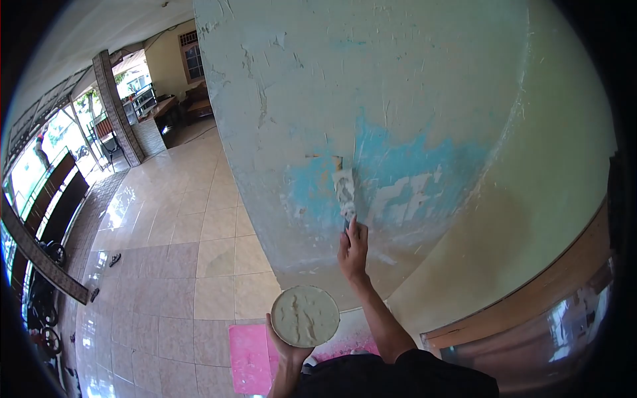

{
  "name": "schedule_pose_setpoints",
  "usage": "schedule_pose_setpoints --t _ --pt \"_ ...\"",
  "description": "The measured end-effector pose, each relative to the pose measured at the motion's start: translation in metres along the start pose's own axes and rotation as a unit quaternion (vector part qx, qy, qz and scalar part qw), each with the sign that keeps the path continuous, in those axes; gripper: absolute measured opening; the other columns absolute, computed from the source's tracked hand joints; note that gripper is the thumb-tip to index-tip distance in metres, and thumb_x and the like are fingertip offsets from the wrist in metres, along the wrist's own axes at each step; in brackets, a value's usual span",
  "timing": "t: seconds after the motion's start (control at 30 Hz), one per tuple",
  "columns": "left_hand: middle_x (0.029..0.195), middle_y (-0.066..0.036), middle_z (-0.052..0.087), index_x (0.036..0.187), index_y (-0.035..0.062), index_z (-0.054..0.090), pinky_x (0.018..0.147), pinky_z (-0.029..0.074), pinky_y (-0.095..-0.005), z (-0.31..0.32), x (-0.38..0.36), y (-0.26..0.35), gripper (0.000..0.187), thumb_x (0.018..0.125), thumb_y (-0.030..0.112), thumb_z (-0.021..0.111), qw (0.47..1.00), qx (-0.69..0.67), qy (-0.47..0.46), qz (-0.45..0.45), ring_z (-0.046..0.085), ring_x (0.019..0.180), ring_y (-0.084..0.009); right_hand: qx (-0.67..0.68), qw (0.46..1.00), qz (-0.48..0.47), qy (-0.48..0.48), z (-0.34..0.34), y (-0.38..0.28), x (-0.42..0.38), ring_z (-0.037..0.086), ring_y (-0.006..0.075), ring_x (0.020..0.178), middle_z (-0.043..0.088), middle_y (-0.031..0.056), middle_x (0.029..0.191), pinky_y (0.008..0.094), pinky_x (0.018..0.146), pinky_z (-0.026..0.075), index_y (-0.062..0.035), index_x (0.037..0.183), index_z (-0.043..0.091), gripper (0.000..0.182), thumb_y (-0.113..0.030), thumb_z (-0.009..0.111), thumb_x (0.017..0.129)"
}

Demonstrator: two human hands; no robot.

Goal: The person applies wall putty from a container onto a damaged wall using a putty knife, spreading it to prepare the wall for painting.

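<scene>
My right hand (353, 255) is closed around the handle of a putty knife (344, 189), with its blade up against the wall (305, 86). Whitish filler smears the blade. Around it the wall shows a bare bright-blue patch (458, 162) with ragged edges, and a small brownish spot sits just above the blade. Low in front of me, my left hand (285, 348) holds a round tub (305, 317) from its left side and below. Pale grey-green putty fills the tub, its surface furrowed and lumpy.
A pink sheet (249, 358) lies on the tiled floor (166, 285) below the tub. At the right, a wooden-edged panel (517, 298) stands low by the greenish wall. Sandals (115, 260), a pillar (118, 106) and parked motorbikes (46, 312) are to the left.
</scene>
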State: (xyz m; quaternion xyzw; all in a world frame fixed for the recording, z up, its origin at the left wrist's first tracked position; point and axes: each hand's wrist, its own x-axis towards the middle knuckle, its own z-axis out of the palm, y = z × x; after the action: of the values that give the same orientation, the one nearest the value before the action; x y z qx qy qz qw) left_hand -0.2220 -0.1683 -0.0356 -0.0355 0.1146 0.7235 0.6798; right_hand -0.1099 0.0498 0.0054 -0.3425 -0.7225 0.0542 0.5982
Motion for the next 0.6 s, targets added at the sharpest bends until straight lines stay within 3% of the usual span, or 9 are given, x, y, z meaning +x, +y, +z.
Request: schedule_pose_setpoints --t 0.07,0.2,0.3,0.4,0.43,0.53,0.6 --pt "0.138 -0.007 0.045 0.136 0.0162 0.045 0.104 0.034 -0.0525 0.001 -0.001 0.000 0.073 0.084 0.067 0.041 1.000 -0.005 0.006 -0.002 0.042 0.126 -0.0298 -0.002 0.997 -0.068 0.038 -0.003 -0.013 0.032 0.052 0.0300 0.088 0.046 0.0178 0.102 0.0351 0.074 0.046 -0.0043 0.144 0.032 0.056 -0.002 0.053 0.092" --pt "0.139 -0.007 0.044 0.137 0.0161 0.044 0.105 0.032 -0.0534 0.010 -0.002 -0.001 0.074 0.084 0.068 0.041 1.000 -0.008 0.006 0.003 0.041 0.127 -0.0303 0.073 0.997 0.022 0.004 -0.005 -0.036 0.071 0.053 0.0314 0.089 0.047 0.0184 0.103 0.0360 0.076 0.046 -0.0059 0.144 0.034 0.056 -0.002 0.053 0.091" --pt "0.139 -0.007 0.044 0.137 0.0161 0.044 0.105 0.032 -0.0538 0.008 -0.002 -0.002 0.074 0.084 0.068 0.041 1.000 0.003 -0.005 0.015 0.041 0.127 -0.0305 -0.013 1.000 -0.008 -0.012 0.008 -0.002 0.026 0.053 0.0316 0.090 0.047 0.0191 0.104 0.0364 0.076 0.046 -0.0066 0.145 0.033 0.058 -0.002 0.054 0.091" --pt "0.140 -0.006 0.043 0.138 0.0170 0.042 0.106 0.031 -0.0506 0.007 -0.002 -0.004 0.074 0.084 0.067 0.039 1.000 0.003 0.010 0.022 0.039 0.128 -0.0288 0.001 0.999 -0.032 -0.014 0.009 0.011 -0.016 0.051 0.0265 0.086 0.047 0.0164 0.100 0.0303 0.067 0.046 -0.0027 0.144 0.031 0.055 -0.002 0.051 0.093" --pt "0.140 -0.006 0.043 0.138 0.0170 0.042 0.106 0.031 -0.0506 0.007 -0.001 -0.003 0.074 0.084 0.067 0.039 1.000 0.002 0.009 0.024 0.039 0.128 -0.0288 0.003 0.999 -0.042 -0.004 0.010 0.011 -0.017 0.050 0.0282 0.086 0.047 0.0173 0.102 0.0319 0.069 0.046 -0.0016 0.143 0.032 0.054 -0.002 0.051 0.093" --pt "0.140 -0.007 0.043 0.137 0.0163 0.043 0.105 0.032 -0.0538 0.006 -0.003 -0.004 0.075 0.084 0.068 0.041 1.000 0.000 0.006 0.020 0.040 0.128 -0.0302 0.000 0.996 -0.085 0.038 0.006 -0.019 0.032 0.050 0.0285 0.087 0.047 0.0177 0.104 0.0327 0.069 0.046 -0.0005 0.143 0.033 0.055 -0.001 0.052 0.092" --pt "0.140 -0.007 0.042 0.138 0.0164 0.043 0.105 0.031 -0.0540 0.009 -0.003 -0.003 0.075 0.083 0.068 0.041 1.000 0.004 0.005 0.015 0.039 0.128 -0.0305 0.027 0.997 -0.058 0.036 0.002 -0.041 0.065 0.050 0.0288 0.087 0.048 0.0184 0.105 0.0329 0.069 0.046 0.0003 0.142 0.033 0.054 -0.001 0.053 0.091"
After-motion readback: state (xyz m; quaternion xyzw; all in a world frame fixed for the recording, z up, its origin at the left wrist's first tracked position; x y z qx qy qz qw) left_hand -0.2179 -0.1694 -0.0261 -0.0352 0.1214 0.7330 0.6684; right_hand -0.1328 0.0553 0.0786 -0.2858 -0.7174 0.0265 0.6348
